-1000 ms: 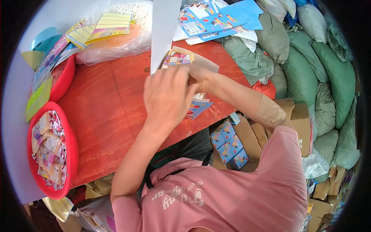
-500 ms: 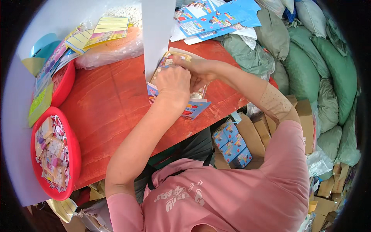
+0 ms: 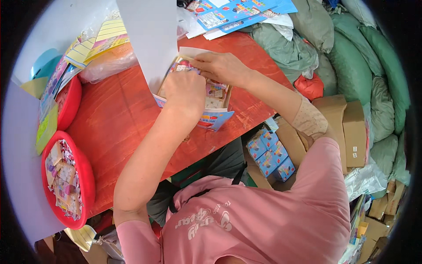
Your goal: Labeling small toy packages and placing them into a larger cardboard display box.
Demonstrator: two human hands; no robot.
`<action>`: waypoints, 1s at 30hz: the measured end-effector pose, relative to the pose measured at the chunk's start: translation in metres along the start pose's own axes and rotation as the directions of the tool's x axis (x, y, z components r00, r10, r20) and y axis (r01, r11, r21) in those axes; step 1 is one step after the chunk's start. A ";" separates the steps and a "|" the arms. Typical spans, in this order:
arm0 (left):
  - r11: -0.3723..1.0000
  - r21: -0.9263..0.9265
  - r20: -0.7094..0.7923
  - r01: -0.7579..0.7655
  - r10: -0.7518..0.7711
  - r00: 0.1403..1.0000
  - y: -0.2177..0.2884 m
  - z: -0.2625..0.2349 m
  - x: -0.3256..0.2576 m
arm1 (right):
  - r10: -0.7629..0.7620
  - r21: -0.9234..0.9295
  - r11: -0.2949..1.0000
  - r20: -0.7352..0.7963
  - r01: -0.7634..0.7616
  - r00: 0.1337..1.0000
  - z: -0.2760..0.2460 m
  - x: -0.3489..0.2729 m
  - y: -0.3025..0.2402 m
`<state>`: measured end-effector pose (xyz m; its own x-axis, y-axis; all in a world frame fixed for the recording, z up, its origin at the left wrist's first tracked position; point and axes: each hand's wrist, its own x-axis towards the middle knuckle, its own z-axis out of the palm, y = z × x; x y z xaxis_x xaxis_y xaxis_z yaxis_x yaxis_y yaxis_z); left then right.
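An open cardboard box (image 3: 214,120), blue printed outside and white inside, sits on the red table with its tall white flap (image 3: 154,39) raised. Small flat packets (image 3: 214,102) with pale pieces and coloured prints fill it. My left hand (image 3: 185,88) is closed like a fist, knuckles up, down in the left part of the box. What its fingers pinch is hidden under the hand. My right hand (image 3: 223,68) reaches over the box's far right side, fingers bent and pressed together at the packets beside my left hand. Their tips are partly covered, so I cannot make out what they grip.
A red basin (image 3: 90,180) of small packets stands at the table's left edge, another red basin (image 3: 70,103) behind it. Flat blue printed cards (image 3: 237,15) lie at the back. A carton (image 3: 292,132) with blue boxes (image 3: 270,152) stands below right, near green sacks (image 3: 351,57).
My hands have drawn slightly apart, and more packets show between and below them. The whole view has shifted a little; the box stays on the table.
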<state>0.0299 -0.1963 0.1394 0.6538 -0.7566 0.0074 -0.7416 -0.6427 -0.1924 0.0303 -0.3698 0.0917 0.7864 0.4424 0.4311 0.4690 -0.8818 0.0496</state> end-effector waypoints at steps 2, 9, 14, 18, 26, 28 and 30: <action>0.999 0.035 0.025 0.004 -0.005 1.000 -0.007 0.001 0.001 | -0.012 -0.007 1.000 0.031 0.012 0.999 0.009 0.005 -0.001; 0.976 -0.210 -0.013 0.052 -0.055 0.998 0.003 0.015 0.008 | 0.135 0.011 0.990 0.190 -0.140 0.972 -0.015 0.002 -0.009; 0.916 -0.385 -0.216 0.114 -0.210 0.953 0.002 0.029 -0.016 | 0.208 -0.012 0.977 0.243 -0.212 0.948 -0.065 0.017 -0.052; 0.914 -0.370 -0.542 0.165 -0.357 0.761 -0.036 0.021 -0.077 | 0.295 0.187 0.935 0.062 -0.301 0.953 -0.112 0.030 -0.150; 0.622 -0.108 -0.303 0.775 -0.763 0.571 -0.222 0.040 -0.276 | -0.072 0.819 0.574 0.061 -0.009 0.996 -0.003 0.166 -0.278; 0.542 -0.150 -0.178 0.827 -0.838 0.516 -0.266 0.061 -0.319 | -0.174 0.745 0.656 -0.003 0.118 0.985 0.035 0.220 -0.300; 0.442 -0.184 -0.122 0.878 -0.896 0.426 -0.292 0.073 -0.350 | -0.248 0.713 0.683 0.026 0.156 0.968 0.060 0.268 -0.330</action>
<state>0.0284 0.2650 0.1215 0.9252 0.2390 0.2949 0.2181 -0.9706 0.1023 0.1104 0.0499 0.1370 0.6556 0.6517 0.3814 0.7298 -0.4173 -0.5415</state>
